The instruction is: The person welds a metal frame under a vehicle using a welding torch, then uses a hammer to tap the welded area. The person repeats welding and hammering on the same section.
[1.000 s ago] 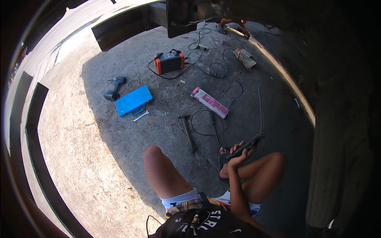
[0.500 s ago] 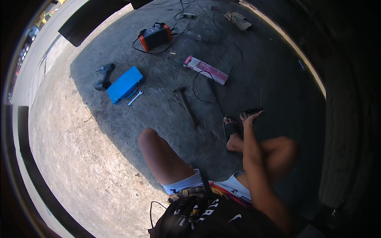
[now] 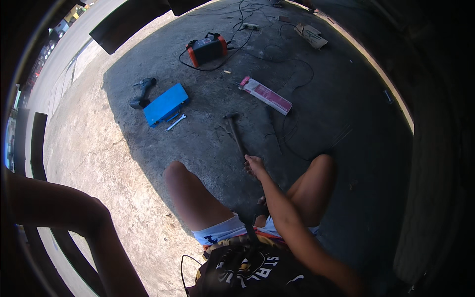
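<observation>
My right hand (image 3: 254, 166) is closed around the lower end of a hammer's handle, between my knees. The hammer (image 3: 237, 133) points away from me, its dark head far from my hand and seemingly at the concrete. My left arm rises bent at the left edge; its hand lies outside the picture. Beyond the hammer, a pink and white long box (image 3: 267, 95) lies on the floor. To the left are a blue metal case (image 3: 166, 105), a combination wrench (image 3: 176, 122) beside it, and a cordless power tool (image 3: 143, 93).
A black and orange welding machine (image 3: 207, 51) stands at the back with cables trailing. Farther right lie a power strip (image 3: 251, 26) and a torn cardboard piece (image 3: 311, 36). Thin rods (image 3: 342, 134) and a dark cable lie near my right knee.
My right hand has moved left from near my right foot to the hammer's handle and closed on it. My right knee has swung inward. My left arm has come into view.
</observation>
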A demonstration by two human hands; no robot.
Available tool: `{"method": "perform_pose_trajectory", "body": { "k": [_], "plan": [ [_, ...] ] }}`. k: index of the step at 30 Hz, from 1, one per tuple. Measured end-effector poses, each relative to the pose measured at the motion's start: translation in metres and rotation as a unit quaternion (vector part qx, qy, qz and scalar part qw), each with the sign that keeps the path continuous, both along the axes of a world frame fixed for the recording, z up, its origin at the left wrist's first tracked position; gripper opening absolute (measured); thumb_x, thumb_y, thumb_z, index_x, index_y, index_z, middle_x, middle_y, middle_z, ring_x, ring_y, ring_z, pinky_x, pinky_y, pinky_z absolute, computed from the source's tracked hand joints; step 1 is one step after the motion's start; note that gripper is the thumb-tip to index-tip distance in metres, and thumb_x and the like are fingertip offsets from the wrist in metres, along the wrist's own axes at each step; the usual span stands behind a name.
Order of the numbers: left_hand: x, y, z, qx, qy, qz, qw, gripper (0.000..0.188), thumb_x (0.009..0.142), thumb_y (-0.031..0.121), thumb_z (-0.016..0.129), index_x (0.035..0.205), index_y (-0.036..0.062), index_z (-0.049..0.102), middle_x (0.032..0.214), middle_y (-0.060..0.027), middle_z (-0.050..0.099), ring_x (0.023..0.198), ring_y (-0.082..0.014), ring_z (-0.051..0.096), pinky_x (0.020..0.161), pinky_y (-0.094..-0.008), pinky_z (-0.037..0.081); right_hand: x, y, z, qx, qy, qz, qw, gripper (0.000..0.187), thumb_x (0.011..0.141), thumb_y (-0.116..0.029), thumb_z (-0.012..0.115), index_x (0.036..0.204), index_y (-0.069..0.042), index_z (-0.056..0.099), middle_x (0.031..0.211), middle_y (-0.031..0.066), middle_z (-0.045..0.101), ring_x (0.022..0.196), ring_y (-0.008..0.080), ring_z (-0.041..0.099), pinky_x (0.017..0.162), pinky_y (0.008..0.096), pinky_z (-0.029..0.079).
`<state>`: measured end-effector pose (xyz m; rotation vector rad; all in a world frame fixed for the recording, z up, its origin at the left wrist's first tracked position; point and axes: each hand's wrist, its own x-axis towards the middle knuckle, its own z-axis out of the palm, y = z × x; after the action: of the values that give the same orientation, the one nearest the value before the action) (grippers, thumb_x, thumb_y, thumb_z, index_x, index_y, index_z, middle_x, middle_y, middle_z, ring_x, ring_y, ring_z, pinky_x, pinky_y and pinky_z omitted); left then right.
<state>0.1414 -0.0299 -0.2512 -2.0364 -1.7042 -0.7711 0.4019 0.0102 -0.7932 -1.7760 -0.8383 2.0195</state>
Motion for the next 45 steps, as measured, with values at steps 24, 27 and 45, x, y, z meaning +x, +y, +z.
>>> {"method": "perform_pose_trajectory", "body": {
  "k": [24,27,45],
  "plan": [
    [0.024,-0.032,-0.02,-0.025,-0.449,-0.149,0.881,0.048,0.094,0.032,0.069,0.137,0.0178,0.053,0.13,-0.0091,0.064,0.123,-0.0303,0.061,0.111,-0.0437,0.044,0.021,0.198,-0.069,0.232,-0.309,0.296,0.873,0.111,0.084,-0.035,0.081,0.163,-0.002,0.01,0.165,0.0302,0.02,0.155,0.0469,0.014,0.127,0.0499,0.019],
    [0.02,-0.037,-0.022,-0.027,-0.491,-0.174,0.853,0.048,0.094,0.031,0.07,0.136,0.0187,0.053,0.129,-0.0083,0.065,0.122,-0.0298,0.061,0.11,-0.0433,0.045,0.027,0.223,-0.103,0.181,-0.377,0.305,0.855,0.116,0.082,-0.037,0.081,0.163,-0.004,0.005,0.167,0.0274,0.015,0.155,0.0458,0.012,0.127,0.0523,0.017],
    [0.012,-0.065,0.024,0.042,-0.562,-0.364,0.742,0.043,0.093,0.027,0.072,0.133,0.0244,0.055,0.125,-0.0036,0.067,0.118,-0.0264,0.065,0.107,-0.041,0.048,-0.013,0.092,0.011,0.357,-0.351,0.131,0.856,0.067,0.093,-0.021,0.065,0.152,-0.006,0.038,0.135,0.032,0.056,0.124,0.047,0.057,0.107,0.0507,0.045]
  ]
}}
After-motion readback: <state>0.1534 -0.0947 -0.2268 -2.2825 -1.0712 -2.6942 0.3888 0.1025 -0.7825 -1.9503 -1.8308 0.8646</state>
